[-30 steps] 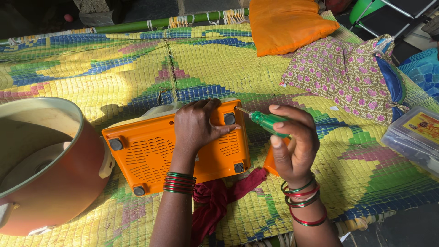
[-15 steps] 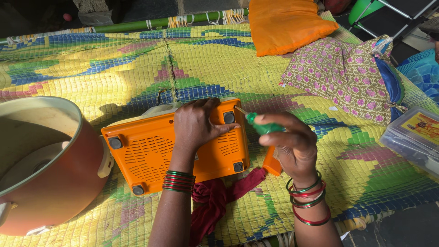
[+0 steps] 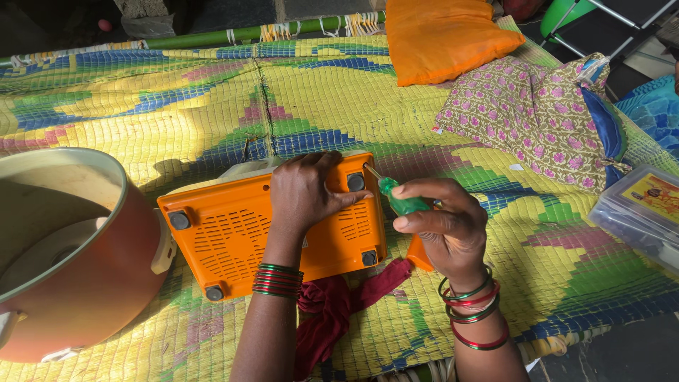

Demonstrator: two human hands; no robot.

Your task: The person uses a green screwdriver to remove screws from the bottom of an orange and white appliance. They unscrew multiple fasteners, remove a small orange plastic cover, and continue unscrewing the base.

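A left hand (image 3: 305, 192) presses flat, fingers spread, on an upturned orange appliance (image 3: 233, 230), while the right hand (image 3: 445, 226) grips a green screwdriver (image 3: 398, 199), its tip at the corner just beyond the left fingertips.

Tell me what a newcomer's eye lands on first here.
The bright orange plastic appliance, lying underside up at centre on the yellow, green and blue woven mat, with the left hand pressed flat on it. Beside it, the right hand grips a green-handled screwdriver. At far left stands a large reddish-brown pot.
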